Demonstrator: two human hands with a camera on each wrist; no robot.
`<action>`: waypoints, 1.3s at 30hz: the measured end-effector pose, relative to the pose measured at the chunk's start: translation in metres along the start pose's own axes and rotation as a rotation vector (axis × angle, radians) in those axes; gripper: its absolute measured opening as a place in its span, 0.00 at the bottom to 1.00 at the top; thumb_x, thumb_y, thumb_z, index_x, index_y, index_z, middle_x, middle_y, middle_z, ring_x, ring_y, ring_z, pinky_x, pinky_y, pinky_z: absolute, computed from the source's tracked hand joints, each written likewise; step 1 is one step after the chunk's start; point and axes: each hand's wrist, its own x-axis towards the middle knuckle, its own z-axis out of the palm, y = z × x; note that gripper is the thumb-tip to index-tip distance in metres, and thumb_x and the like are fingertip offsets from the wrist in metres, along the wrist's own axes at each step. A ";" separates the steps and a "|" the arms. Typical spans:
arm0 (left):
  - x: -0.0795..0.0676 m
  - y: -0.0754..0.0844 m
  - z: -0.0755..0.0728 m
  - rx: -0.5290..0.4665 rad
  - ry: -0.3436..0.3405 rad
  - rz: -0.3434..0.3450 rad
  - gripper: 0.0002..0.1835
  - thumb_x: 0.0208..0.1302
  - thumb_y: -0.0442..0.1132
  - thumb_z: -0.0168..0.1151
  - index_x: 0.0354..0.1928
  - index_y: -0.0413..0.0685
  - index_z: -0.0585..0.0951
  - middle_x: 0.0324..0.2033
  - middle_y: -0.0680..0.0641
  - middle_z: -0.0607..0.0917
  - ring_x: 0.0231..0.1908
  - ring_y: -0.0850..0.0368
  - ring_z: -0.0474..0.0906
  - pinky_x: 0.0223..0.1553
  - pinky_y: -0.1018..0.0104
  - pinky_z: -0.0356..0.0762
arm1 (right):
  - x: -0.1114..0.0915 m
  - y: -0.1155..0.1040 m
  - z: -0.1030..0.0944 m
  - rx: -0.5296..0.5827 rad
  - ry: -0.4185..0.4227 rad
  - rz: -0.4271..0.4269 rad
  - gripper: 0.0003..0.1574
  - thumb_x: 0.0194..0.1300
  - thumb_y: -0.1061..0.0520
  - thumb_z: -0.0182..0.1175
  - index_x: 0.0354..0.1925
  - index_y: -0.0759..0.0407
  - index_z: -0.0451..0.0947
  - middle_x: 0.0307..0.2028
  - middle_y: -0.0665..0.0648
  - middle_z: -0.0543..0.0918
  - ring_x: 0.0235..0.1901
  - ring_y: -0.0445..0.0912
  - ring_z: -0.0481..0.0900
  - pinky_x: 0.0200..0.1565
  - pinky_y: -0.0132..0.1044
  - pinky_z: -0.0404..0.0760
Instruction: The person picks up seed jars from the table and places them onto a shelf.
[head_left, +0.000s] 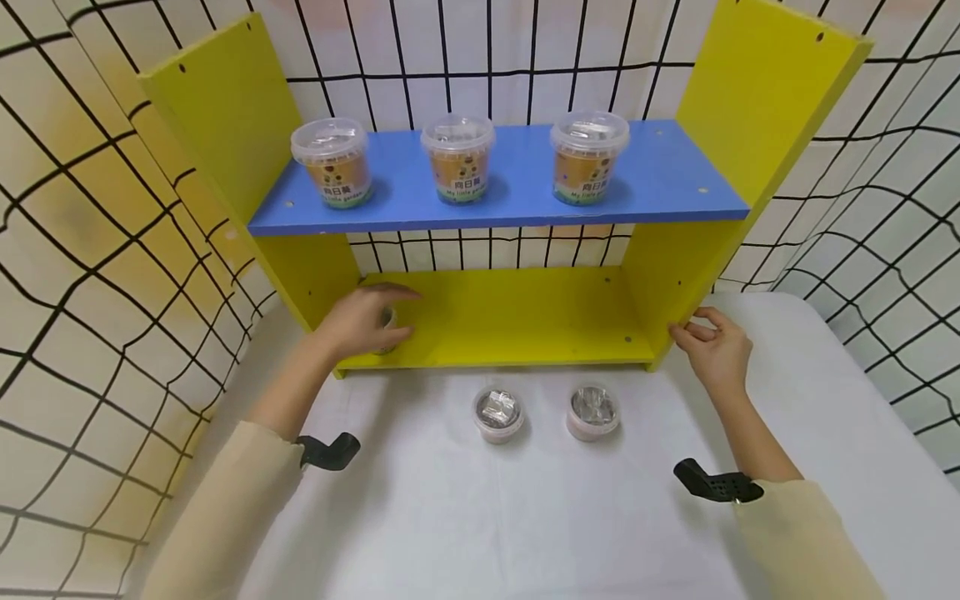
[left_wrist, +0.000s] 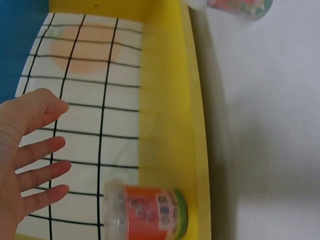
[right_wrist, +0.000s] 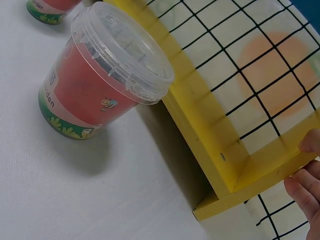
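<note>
My left hand (head_left: 363,321) is at the left end of the yellow lower board (head_left: 510,321) of a shelf unit, fingers apart and nothing held. Close by stands a lidded plastic cup (left_wrist: 150,212) with an orange-red label, mostly hidden behind the hand in the head view. My right hand (head_left: 716,350) pinches the front edge of the yellow right side panel (head_left: 660,292), thumb on one face and fingers on the other. On the white table in front stand two lidded cups (head_left: 498,414), their pink-red label (right_wrist: 95,95) visible in the right wrist view.
On the blue upper board (head_left: 517,171) stand three lidded cups with orange labels: a left one (head_left: 341,171), a middle one (head_left: 459,162) and a right one (head_left: 587,162). Black wire grid (head_left: 487,50) rises behind the unit and along both sides. White cloth (head_left: 525,517) covers the table.
</note>
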 end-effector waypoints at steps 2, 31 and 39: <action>-0.001 0.005 0.003 -0.014 0.009 0.014 0.24 0.57 0.44 0.63 0.56 0.49 0.76 0.52 0.46 0.79 0.27 0.53 0.71 0.37 0.60 0.74 | 0.001 0.002 0.000 0.003 0.001 0.008 0.19 0.55 0.64 0.63 0.45 0.73 0.73 0.18 0.22 0.72 0.20 0.20 0.74 0.24 0.16 0.73; -0.008 0.064 0.085 -0.023 -0.141 0.106 0.25 0.56 0.55 0.62 0.57 0.61 0.76 0.55 0.54 0.77 0.58 0.54 0.71 0.54 0.50 0.70 | -0.007 0.008 0.004 0.006 -0.006 0.023 0.20 0.55 0.63 0.63 0.45 0.72 0.73 0.20 0.24 0.75 0.21 0.20 0.74 0.25 0.16 0.73; 0.002 0.080 0.099 0.024 -0.157 0.113 0.28 0.54 0.57 0.63 0.58 0.63 0.75 0.57 0.54 0.76 0.58 0.53 0.71 0.52 0.52 0.72 | 0.000 0.000 0.001 -0.008 0.001 -0.023 0.13 0.55 0.62 0.63 0.39 0.67 0.74 0.19 0.21 0.72 0.21 0.19 0.74 0.24 0.15 0.72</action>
